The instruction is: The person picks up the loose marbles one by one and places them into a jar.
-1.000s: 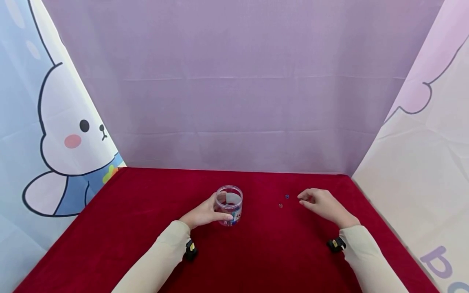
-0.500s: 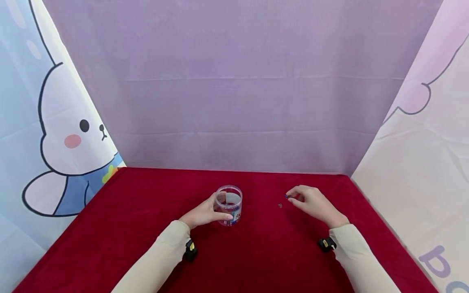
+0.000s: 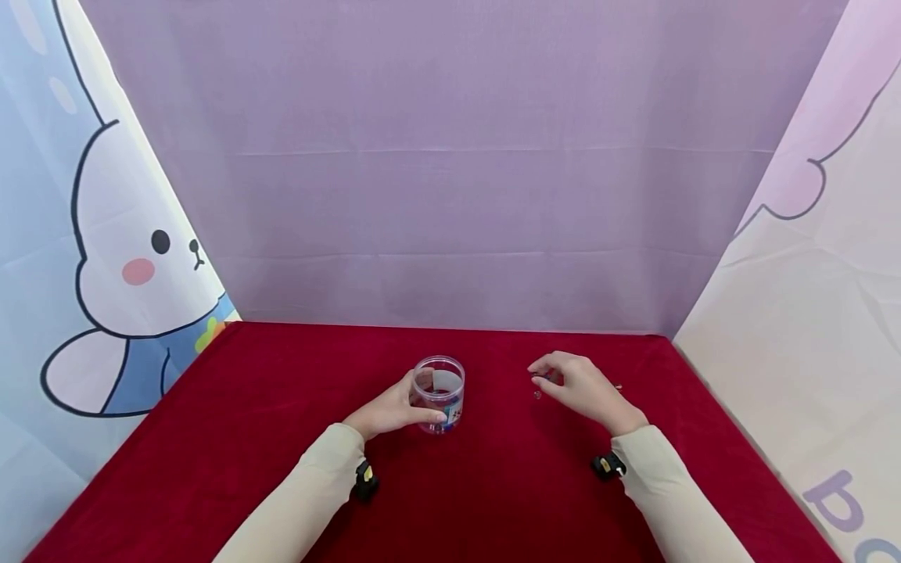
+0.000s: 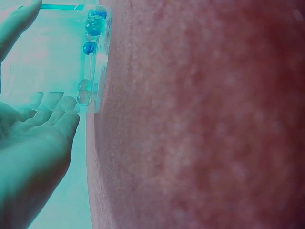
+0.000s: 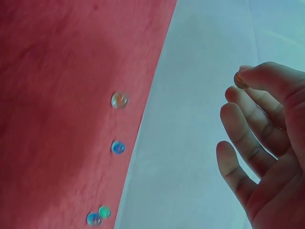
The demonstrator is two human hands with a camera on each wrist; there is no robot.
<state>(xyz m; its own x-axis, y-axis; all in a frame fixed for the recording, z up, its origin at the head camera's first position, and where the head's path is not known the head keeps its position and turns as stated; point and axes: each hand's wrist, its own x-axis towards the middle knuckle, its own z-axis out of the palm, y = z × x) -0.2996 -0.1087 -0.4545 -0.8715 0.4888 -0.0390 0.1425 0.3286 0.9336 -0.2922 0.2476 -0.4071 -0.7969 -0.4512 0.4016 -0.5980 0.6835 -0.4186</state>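
My left hand (image 3: 391, 408) grips a clear, open-topped plastic jar (image 3: 439, 379) from its left side, thumb across the front. In the left wrist view, several blue and clear glass marbles (image 4: 95, 25) lie along the jar's bottom. To the right of the jar, my right hand (image 3: 584, 391) is over the table. Its thumb and index finger pinch an amber marble (image 5: 240, 81), partly hidden by the thumb, while the other fingers are spread in a loose curve. A clear marble (image 3: 537, 395) rests on the cloth just below these fingertips.
Red cloth (image 3: 281, 469) covers the table, with a lilac curtain (image 3: 450, 195) behind it and printed cloths at both sides. The right wrist view shows a blue marble (image 5: 118, 147), a green marble (image 5: 104, 212) and a blue-purple marble (image 5: 94, 219) on the cloth.
My right hand has moved left toward the jar, passing over the blue marble and stopping near the clear one. My left hand and the jar stay in place.
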